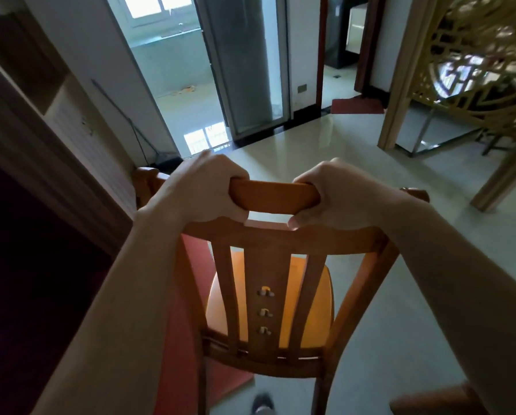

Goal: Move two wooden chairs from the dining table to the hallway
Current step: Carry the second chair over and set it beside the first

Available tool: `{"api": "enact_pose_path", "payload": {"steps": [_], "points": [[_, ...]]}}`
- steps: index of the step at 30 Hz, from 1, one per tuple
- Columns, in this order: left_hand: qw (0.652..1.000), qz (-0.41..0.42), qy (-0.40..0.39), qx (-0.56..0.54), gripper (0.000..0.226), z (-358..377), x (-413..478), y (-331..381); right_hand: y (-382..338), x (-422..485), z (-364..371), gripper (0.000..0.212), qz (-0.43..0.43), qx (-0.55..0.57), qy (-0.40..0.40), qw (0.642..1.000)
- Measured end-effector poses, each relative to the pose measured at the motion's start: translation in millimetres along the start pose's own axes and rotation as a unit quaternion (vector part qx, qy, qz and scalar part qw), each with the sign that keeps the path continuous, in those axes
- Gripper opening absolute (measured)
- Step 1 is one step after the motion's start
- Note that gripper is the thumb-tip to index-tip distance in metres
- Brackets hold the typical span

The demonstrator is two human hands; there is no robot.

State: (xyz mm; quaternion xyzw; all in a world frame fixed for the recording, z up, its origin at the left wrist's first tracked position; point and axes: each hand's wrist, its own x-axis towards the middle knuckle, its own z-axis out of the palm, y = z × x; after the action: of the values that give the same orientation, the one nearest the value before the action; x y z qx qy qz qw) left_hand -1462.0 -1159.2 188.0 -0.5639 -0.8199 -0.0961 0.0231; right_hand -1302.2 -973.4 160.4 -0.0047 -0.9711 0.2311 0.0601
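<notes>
Both hands (273,193) gripping wooden chair (268,283) top rail, pale floor (370,151)

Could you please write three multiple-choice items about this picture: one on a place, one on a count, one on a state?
1. Where do the hands grip the chair?
A. seat
B. top rail
C. legs

2. How many metal fittings show on the middle back slat?
A. one
B. three
C. five

3. What is the state of the hands?
A. both shut on the rail
B. one free
C. both open

Answers: B, the left hand and right hand wrap the top rail of the chair; B, three fittings in a column; A, fingers curl around it.
</notes>
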Motion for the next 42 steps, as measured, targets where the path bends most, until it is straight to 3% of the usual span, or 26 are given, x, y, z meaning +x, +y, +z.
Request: {"api": "enact_pose_path", "payload": {"steps": [6,15,22,28,30,34,38,42], "points": [[0.998,0.038,0.002,-0.042,0.021,43,125,-29,95,54,-31,0.025,0.068,0.011,-0.029,0.997],[0.984,0.166,-0.008,-0.071,0.03,91,346,-34,235,103,-105,0.034,0.235,0.046,-0.022,0.971],[0.954,0.293,-0.005,-0.067,0.02,128,511,24,345,88,-156,0.026,0.342,0.019,0.072,0.937],[0.934,0.348,-0.02,-0.077,0.03,160,645,84,454,78,-205,0.026,0.383,-0.027,0.099,0.918],[0.926,0.369,-0.02,-0.075,0.024,169,689,106,489,73,-221,0.017,0.396,-0.038,0.117,0.91],[0.909,0.406,-0.029,-0.089,0.026,188,775,155,558,61,-261,0.023,0.449,-0.021,0.128,0.884],[0.89,0.442,-0.02,-0.114,0.022,212,854,203,625,41,-295,0.015,0.483,-0.005,0.147,0.863],[0.859,0.491,-0.035,-0.14,0.023,236,926,250,683,27,-322,0.029,0.51,0.0,0.165,0.844]]}}
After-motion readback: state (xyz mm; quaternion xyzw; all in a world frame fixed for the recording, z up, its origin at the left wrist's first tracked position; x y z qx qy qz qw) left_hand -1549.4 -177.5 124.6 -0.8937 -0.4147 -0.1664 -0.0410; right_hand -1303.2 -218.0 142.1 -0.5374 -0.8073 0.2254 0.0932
